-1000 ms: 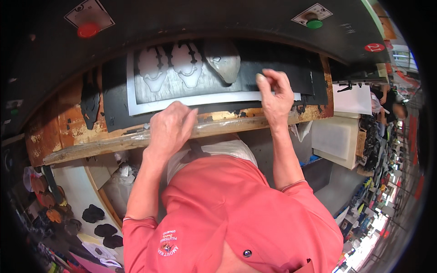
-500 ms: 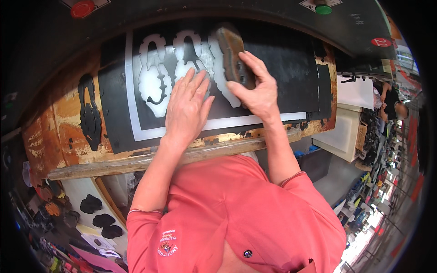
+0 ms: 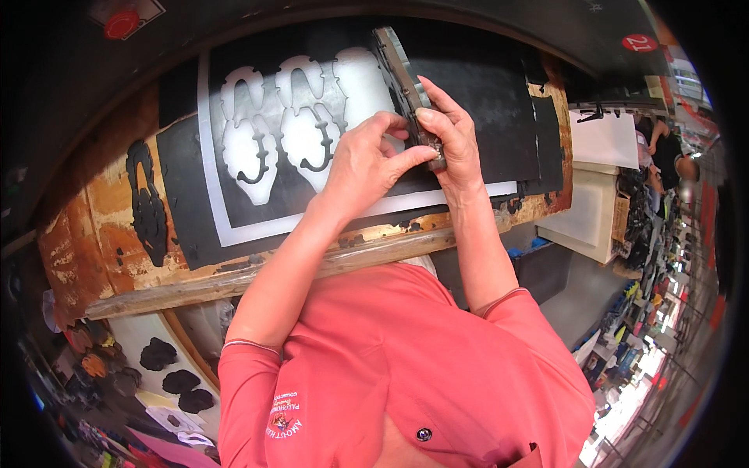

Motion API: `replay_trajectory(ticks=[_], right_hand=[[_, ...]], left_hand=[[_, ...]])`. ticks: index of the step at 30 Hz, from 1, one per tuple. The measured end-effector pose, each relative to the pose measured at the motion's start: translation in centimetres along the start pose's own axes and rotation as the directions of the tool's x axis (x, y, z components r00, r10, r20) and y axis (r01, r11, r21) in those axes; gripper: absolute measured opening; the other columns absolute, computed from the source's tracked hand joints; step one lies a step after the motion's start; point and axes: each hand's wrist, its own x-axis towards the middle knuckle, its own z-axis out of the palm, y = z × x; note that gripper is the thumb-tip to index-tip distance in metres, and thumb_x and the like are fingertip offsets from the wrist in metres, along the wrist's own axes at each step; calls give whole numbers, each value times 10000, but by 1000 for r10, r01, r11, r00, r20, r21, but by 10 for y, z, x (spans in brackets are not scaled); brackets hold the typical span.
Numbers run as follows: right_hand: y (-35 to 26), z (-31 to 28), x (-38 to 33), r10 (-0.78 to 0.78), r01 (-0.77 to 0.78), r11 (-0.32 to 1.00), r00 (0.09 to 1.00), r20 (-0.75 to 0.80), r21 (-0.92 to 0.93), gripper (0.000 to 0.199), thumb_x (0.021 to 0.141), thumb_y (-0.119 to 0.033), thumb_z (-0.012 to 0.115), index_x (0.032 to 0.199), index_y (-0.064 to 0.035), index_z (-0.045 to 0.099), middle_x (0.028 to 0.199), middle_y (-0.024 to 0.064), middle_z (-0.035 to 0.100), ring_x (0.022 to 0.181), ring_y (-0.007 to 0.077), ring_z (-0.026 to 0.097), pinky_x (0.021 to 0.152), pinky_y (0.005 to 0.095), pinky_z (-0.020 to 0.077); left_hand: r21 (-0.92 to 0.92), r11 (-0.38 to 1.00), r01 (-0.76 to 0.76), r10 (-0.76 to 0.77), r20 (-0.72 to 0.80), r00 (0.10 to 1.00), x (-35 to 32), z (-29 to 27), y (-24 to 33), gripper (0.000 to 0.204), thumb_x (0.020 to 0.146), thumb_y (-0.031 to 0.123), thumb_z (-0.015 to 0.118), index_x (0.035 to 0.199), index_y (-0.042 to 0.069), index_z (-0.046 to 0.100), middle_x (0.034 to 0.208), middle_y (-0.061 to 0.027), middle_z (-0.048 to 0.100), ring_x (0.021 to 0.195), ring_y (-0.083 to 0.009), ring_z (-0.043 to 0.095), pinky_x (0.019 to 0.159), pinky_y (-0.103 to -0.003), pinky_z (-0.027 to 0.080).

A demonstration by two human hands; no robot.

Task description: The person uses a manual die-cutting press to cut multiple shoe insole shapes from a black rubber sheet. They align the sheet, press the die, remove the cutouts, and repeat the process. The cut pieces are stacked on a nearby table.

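In my right hand (image 3: 455, 144) is a long cutting die (image 3: 407, 86), tilted up on edge over the black sheet (image 3: 476, 101). The thumb presses its near face and the fingers wrap behind. My left hand (image 3: 363, 160) reaches across to its lower end, thumb and bent fingers closed on it; the fingertips are partly hidden. To the left, two shoe-upper-shaped openings (image 3: 250, 144) show white beneath, with dark curved strips in them. A third white opening (image 3: 363, 82) lies beside the die, partly covered by it and my left hand.
A white strip (image 3: 214, 164) borders the sheet on the left and front. A black cut piece (image 3: 147, 203) lies on the worn wooden board. A wooden rail (image 3: 195, 290) runs along the front. Overhead is a dark machine beam with a red button (image 3: 122, 25). Another person stands far right.
My left hand has lifted off the sheet, moved right and taken hold of the die's lower end. The die has turned steeper onto its edge in my right hand. The view has shifted slightly.
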Motion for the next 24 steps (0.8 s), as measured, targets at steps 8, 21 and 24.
replay_trajectory(ticks=[8,21,24], right_hand=[[5,-4,5,-58,59,998,998,7,-15,661,896,-156,797,1465,84,559,1288,146,679,1055,153,683,913,266,556],[12,-9,9,-112,113,994,993,-42,3,643,929,-171,749,1496,63,557,1139,56,733,900,69,671,822,206,539],[13,-12,9,-127,127,992,991,-32,1,663,930,-196,746,1499,76,542,1169,77,742,932,81,697,846,212,562]], left_hand=[[-339,911,236,-229,63,972,-9,-3,-6,348,997,195,767,1233,-57,722,969,-94,761,779,-126,715,703,-268,563],[-167,957,236,-275,-269,923,-58,-64,-9,200,1058,109,669,1169,-39,743,866,-36,740,702,-84,687,605,-234,544],[-183,964,194,-250,-372,894,-66,-77,-8,208,1059,117,669,1175,-41,737,883,-49,746,691,-90,698,599,-229,534]])
